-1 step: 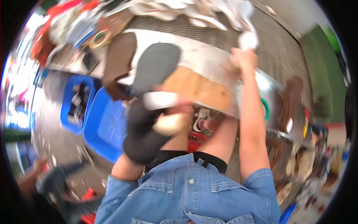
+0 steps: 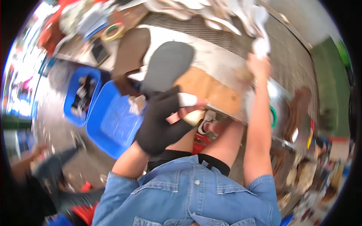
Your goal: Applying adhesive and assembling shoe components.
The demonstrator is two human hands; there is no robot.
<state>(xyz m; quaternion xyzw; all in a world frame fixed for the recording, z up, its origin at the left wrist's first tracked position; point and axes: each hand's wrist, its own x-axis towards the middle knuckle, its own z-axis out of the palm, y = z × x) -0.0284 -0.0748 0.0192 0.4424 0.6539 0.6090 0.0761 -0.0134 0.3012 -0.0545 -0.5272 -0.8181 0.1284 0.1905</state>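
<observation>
With fingers of right hand (image 2: pixel 259 67), grips end of white piece (image 2: pixel 261 47), upper right of frame. Curls fingers of black-gloved left hand (image 2: pixel 162 122), mid-frame; cannot tell whether gripping. Has grey sole (image 2: pixel 167 64) just above, tan board (image 2: pixel 211 90) beside.

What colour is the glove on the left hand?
The glove is black, shown best in the head view.

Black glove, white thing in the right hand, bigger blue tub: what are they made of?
Black glove: probably stretchy fabric, matte; it fits closely without shine. White thing: maybe foam or cloth; pale, but blur hides its finish. Bigger blue tub: likely smooth plastic, slightly glossy, with even colour and pale glints.
</observation>
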